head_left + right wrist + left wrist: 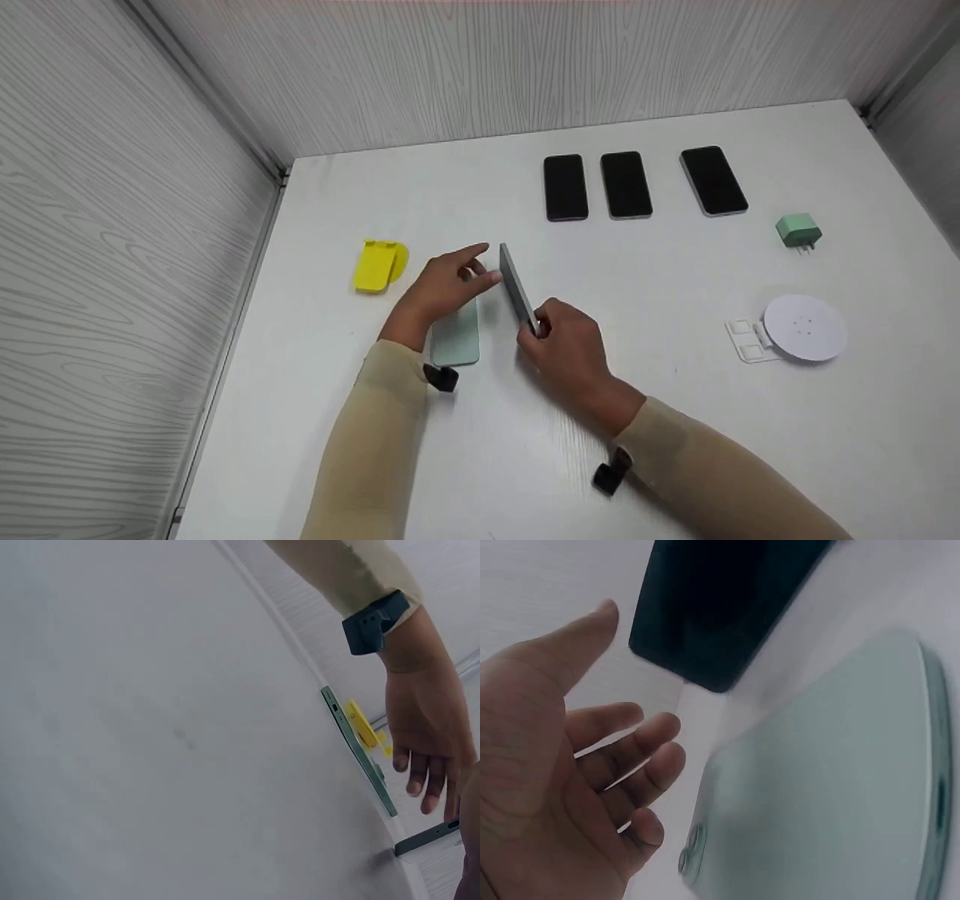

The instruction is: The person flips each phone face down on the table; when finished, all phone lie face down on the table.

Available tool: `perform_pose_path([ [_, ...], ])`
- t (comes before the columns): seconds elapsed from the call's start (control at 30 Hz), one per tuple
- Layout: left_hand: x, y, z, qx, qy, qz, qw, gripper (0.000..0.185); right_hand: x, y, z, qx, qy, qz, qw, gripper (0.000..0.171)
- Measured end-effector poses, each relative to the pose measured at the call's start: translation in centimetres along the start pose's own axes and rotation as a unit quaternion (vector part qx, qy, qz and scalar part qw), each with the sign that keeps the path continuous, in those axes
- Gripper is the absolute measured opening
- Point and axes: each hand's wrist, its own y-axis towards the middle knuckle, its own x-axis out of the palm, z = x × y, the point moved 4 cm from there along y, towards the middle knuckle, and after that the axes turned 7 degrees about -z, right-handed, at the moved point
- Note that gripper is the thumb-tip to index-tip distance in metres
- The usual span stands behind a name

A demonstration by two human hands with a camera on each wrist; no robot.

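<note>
Dark phone [517,289] tilted on edge, pinched at near end by right hand [566,352] — judged stiff, slick, fragile; side edges best gripped. Left hand [442,289] fingers spread, steadying far end above green phone [456,337] on counter [675,420].

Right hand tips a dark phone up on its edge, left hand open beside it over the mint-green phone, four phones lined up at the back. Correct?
Not quite: the head view shows three phones at the back, not four. The rest stands.

Right hand [566,349] gripping tilted dark phone [517,289], left hand [442,289] over mint phone [456,337] — 3 phones [626,184] behind
</note>
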Motion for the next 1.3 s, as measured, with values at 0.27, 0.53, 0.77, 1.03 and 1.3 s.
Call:
perform_pose_path([
  [0.27,0.2,1.0,1.9,0.025,-0.016,0.048,0.9984,0.058,0.2,-0.7,-0.5,-0.038,-0.029,0.001,0.999,0.015],
  [0.53,0.6,1.5,2.8,-0.027,-0.040,0.081,0.9955,0.050,0.0,-0.8,-0.6,-0.054,-0.031,-0.004,0.998,0.016],
  [0.77,0.3,1.4,3.3,-0.079,-0.024,0.138,0.9870,0.031,0.6,-1.1,-0.3,-0.050,-0.030,-0.040,0.998,0.023],
  [1.03,0.0,1.2,2.6,-0.088,-0.025,0.129,0.9874,0.034,1.0,-1.1,0.4,0.003,-0.058,-0.114,0.992,0.043],
  [1.3,-0.3,0.8,1.2,-0.102,-0.035,0.098,0.9893,0.034,0.9,-0.9,0.6,0.003,-0.105,-0.123,0.987,0.050],
])
